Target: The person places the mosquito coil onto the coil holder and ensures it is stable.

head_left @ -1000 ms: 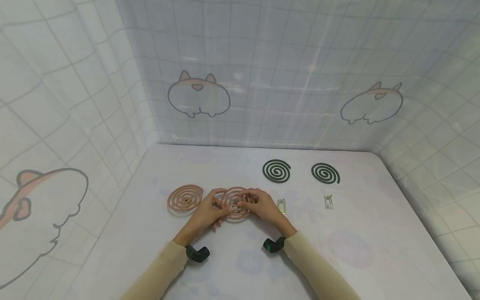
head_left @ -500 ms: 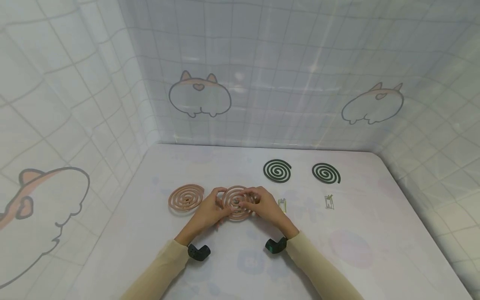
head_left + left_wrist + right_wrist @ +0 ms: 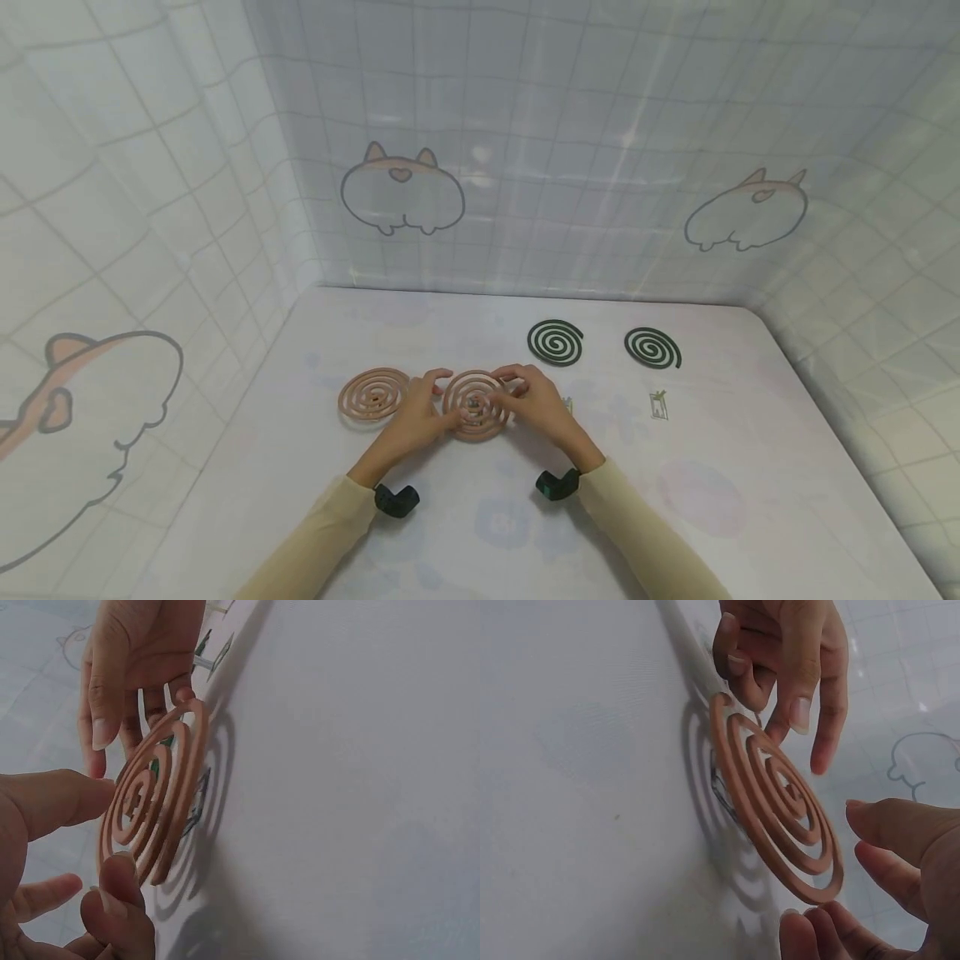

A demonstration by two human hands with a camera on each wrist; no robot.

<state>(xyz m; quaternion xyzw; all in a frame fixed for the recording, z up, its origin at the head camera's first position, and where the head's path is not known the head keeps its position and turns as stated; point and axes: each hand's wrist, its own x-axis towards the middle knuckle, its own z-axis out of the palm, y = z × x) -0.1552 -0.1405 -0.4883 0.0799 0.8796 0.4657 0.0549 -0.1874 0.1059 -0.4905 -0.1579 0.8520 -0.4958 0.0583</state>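
A brown mosquito coil [image 3: 754, 838] lies raised off the white table on a thin metal stand [image 3: 724, 796], partly seen beneath it. My left hand [image 3: 412, 417] is at its left side, fingers spread; in the left wrist view the thumb and fingertips are at the coil's edge, and contact is hard to tell. On the other side my right hand [image 3: 543, 412] is spread around the rim, its thumb apart from the coil in the right wrist view. Left of my left hand, a second brown coil [image 3: 372, 395] sits slightly raised.
Two dark green coils [image 3: 555, 342] lie flat toward the back right. A small metal stand [image 3: 658, 405] is on the right; another stand [image 3: 567, 406] is mostly hidden behind my right hand. Tile-patterned curtains [image 3: 570, 167] enclose the table's back and sides.
Both hands' fingers have loosened and spread from the coil's rim. My right hand has shifted slightly up and right, covering more of the nearby stand. The coil stays nearly in place.
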